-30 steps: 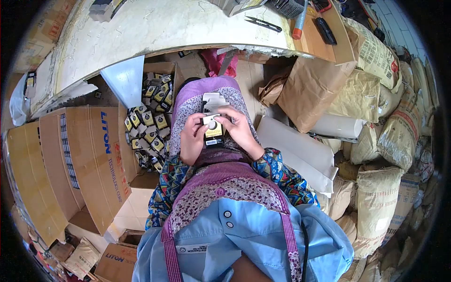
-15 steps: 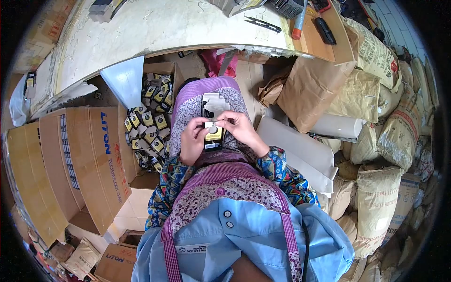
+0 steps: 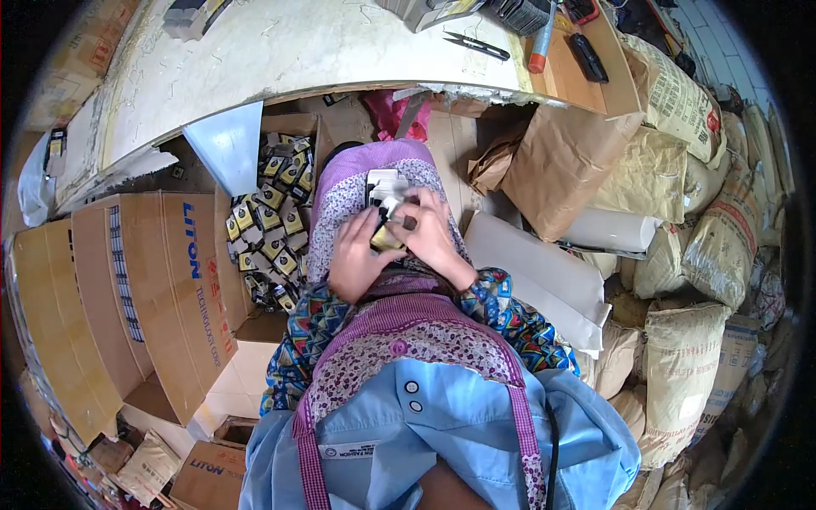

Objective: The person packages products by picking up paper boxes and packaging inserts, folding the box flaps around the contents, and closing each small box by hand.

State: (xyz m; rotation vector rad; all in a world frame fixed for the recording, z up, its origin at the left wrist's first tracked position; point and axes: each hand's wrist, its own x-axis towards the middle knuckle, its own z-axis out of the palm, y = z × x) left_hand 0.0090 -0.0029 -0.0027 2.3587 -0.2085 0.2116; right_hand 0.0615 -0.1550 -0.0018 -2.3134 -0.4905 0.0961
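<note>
Package, yellow-and-black (image 3: 388,240), sits near the centre of the dial above the person's lap, partly covered by both hands; twelve o'clock points straight ahead of the wearer. The left hand (image 3: 355,257) comes in from about eight o'clock, half curled, with the package held between its thumb and bent fingers. The right hand (image 3: 427,228) comes in from about four o'clock, its fingers bent in a narrow shape over the upper right of the package; they are blurred, so I cannot tell whether they grip it.

At twelve o'clock from the hands, just beyond their fingertips, a stack of pale-edged cards (image 3: 387,184) rests on the purple floral apron (image 3: 357,160) spread over the legs.

At about half past nine, an open cardboard carton holds a loose heap of small yellow-and-black packets (image 3: 272,217). Beside it, at nine o'clock, stands a larger carton printed LITON (image 3: 189,314).

From eleven to one o'clock runs a pale worktable (image 3: 314,51). Black thread snips (image 3: 478,45) lie on it just past twelve, with a blue tube with an orange end (image 3: 539,51) at one.

Creased brown paper (image 3: 565,170) hangs at two o'clock, white sheeting (image 3: 537,274) lies at three, and a full woven sack (image 3: 682,374) stands at four among others.
</note>
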